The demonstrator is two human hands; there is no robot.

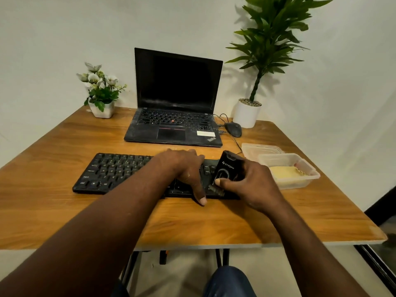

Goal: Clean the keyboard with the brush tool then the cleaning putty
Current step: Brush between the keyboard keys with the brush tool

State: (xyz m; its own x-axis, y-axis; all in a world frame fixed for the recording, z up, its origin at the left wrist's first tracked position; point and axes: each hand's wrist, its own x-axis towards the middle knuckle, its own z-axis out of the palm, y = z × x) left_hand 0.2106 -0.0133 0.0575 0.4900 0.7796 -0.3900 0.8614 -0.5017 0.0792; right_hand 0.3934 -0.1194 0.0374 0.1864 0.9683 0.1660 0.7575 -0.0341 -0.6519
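Fingers (pixel 248 168) of the right hand (pixel 255 185) curl round a black brush tool (pixel 228 168), thumb pressed on its front, bristles down on the right part of a black keyboard (pixel 113 172). Beside it, the left hand (pixel 184 168) rests on the keys with relaxed, spread fingers holding nothing, its thumb reaching over the front edge. The keyboard lies at the centre of a wooden counter (pixel 85 211). At right, yellow cleaning putty (pixel 287 173) sits in a clear tub (pixel 311 170), with the tub's lid (pixel 257 147) just behind. Further back stand an open laptop (pixel 177 82) with a dark screen, a mouse (pixel 233 129), a flower pot (pixel 100 108) at left and a tall potted plant (pixel 246 114) at right.
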